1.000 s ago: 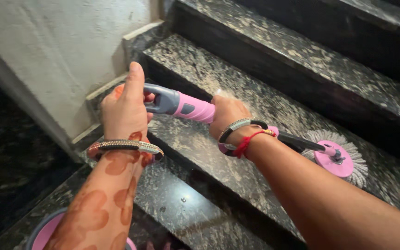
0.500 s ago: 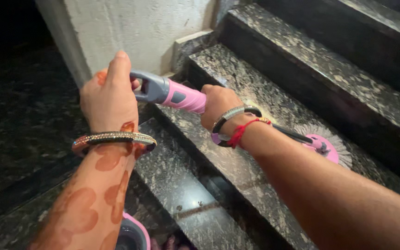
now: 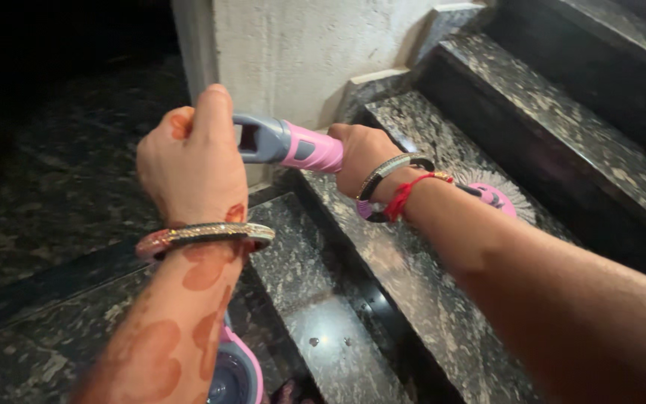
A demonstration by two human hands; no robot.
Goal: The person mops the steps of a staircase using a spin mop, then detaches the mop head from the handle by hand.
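The mop runs across the middle of the scene, its pink and grey handle held up in the air and its shaft sloping down and away to the right, where the round pink head with its pale fringe rests on a dark speckled stone step. Much of the shaft is hidden behind the right wrist, so only the grey end, the pink grip and the head show. The left hand is closed around the grey near end of the handle, thumb up and knuckles toward me, gripping it. The right hand is wrapped around the pink grip just beyond, also closed tight on the mop, a short way to the right of the left hand. A glittering bangle sits on the left wrist above a forearm marked with reddish-brown patterns; the right wrist carries a dark and silver bangle and a red thread. Beneath the arms, a nearer step of the same polished stone catches a bright reflection. At the near bottom edge, just right of the left forearm, part of a pink and grey bucket shows. To the far left of the steps stands a pale plastered wall, and further left the dark stone floor falls into shadow.
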